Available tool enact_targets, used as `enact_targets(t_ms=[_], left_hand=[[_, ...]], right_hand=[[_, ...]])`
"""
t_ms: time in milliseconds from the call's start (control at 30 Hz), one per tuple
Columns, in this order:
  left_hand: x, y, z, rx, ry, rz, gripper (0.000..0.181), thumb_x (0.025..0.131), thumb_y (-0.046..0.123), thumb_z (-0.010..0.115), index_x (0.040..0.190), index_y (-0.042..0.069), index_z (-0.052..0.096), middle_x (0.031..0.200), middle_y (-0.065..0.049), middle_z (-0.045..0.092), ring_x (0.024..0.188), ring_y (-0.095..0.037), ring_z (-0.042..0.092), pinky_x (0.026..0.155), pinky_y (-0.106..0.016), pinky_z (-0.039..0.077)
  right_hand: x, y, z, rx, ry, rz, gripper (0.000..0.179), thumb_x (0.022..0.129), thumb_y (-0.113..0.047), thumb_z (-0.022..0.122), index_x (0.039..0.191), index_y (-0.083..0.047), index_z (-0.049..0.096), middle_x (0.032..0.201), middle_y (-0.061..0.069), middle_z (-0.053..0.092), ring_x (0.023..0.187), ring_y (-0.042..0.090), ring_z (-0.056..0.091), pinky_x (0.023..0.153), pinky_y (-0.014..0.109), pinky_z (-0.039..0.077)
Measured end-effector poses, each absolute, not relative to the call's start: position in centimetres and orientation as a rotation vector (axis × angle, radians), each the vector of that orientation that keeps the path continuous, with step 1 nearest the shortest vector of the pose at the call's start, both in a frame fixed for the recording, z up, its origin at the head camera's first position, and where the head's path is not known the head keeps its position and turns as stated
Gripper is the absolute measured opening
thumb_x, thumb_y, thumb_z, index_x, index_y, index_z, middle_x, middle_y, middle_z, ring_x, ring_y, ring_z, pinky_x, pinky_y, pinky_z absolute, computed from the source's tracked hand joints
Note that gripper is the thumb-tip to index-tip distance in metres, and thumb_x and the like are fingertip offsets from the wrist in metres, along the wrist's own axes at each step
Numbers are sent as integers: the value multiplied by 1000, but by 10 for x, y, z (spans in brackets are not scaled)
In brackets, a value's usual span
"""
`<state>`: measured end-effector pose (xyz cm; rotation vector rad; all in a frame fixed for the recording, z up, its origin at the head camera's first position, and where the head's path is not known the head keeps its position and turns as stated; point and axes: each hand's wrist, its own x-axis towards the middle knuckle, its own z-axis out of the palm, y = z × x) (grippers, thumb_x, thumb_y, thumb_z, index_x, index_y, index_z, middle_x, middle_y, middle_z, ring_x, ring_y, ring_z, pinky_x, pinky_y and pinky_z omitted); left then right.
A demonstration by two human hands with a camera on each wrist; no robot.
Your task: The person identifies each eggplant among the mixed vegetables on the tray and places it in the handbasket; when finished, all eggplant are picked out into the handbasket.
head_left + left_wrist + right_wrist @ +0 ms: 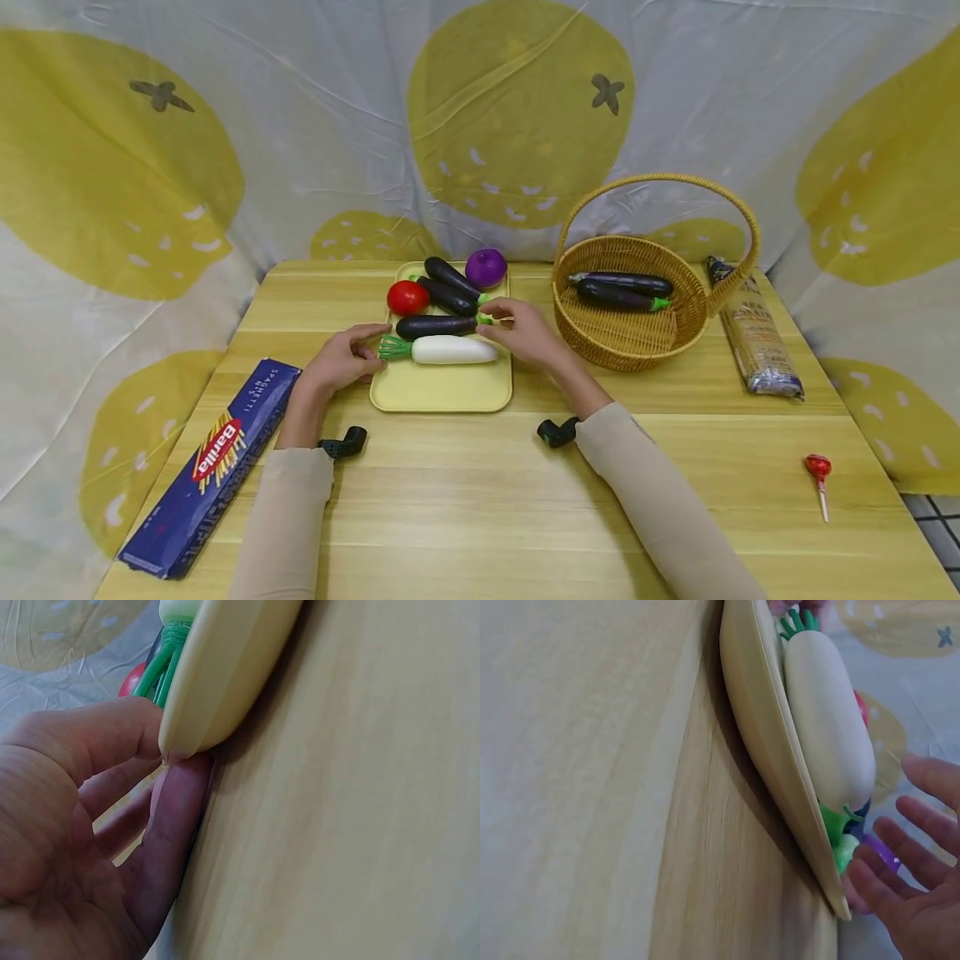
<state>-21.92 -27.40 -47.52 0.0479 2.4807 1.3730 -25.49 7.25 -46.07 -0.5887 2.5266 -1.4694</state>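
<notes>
A pale yellow tray (441, 398) holds a white radish (453, 350) with green leaves, three dark eggplants (435, 327), a red tomato (408, 297) and a purple round vegetable (486, 268). My left hand (341, 360) is at the tray's left rim, thumb and forefinger apart on either side of the radish leaves (166, 671). In the left wrist view its fingertips meet the tray rim (225, 675). My right hand (525, 332) hovers by the green cap of the nearest eggplant. The right wrist view shows that hand's fingers (911, 847) spread, nothing between them.
A wicker basket (630, 354) with a tall handle and two eggplants (622, 296) stands right of the tray. Beyond it lies a bag of pasta (757, 333). A blue spaghetti box (213, 467) lies at left, a red lollipop (818, 468) at right. A patterned cloth (300, 125) hangs behind.
</notes>
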Motion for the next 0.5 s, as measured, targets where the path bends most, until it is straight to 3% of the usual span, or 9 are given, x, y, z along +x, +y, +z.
enact_targets(t_ms=[267,500], left_hand=[[-221,-274,-478,53,2493,1388,70,87,3,78,151,18,55,103,-17,59,81,-21,59,66,-31,61],[-217,-272,-467,59,2457,1392,71,88,-1,75,153,10,50,103,-21,60,80,-21,59,65,-32,61]], right_hand=[[-264,64,-468,-631,2573,-1316,41,99,-30,70,137,-14,66,144,8,61,133,31,57,111,42,49],[-268,57,-466,-754,2635,-1134,39,103,-27,63,139,-15,65,138,12,63,123,30,60,106,45,48]])
